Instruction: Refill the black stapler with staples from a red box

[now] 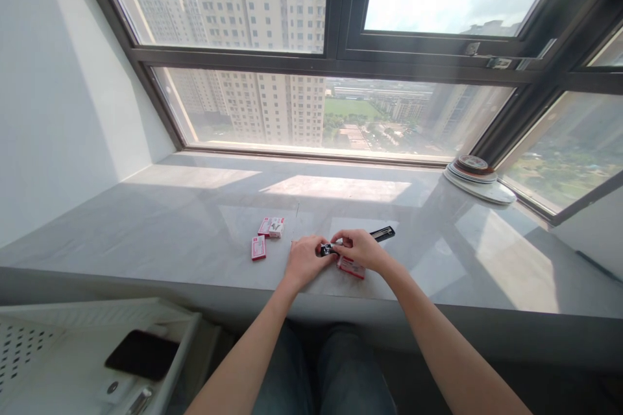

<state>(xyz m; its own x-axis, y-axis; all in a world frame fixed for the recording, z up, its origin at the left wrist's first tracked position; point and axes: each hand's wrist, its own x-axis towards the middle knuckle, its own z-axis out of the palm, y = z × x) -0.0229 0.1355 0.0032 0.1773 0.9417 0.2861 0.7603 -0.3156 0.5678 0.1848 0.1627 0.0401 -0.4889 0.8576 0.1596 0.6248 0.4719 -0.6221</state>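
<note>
Head view: both forearms reach over the near edge of the surface (195,224), the left hand (307,260) and right hand (363,249) turned inward, their fingertips almost meeting. Each has its fingers narrowed on the stapler (383,233). To the left of the left hand, clear of it, lies a front box (258,248), with a pair of boxes (276,227) just behind it. A covered box (351,268) lies beneath the right hand near the front edge, partly hidden by it. Round discs (479,176) are stacked by the far right corner; below the front left edge, a phone (142,355) lies in a basket (191,337). The stapler's black-and-silver end is between the fingertips; its slotted bar juts past the right hand, which hides the middle.
</note>
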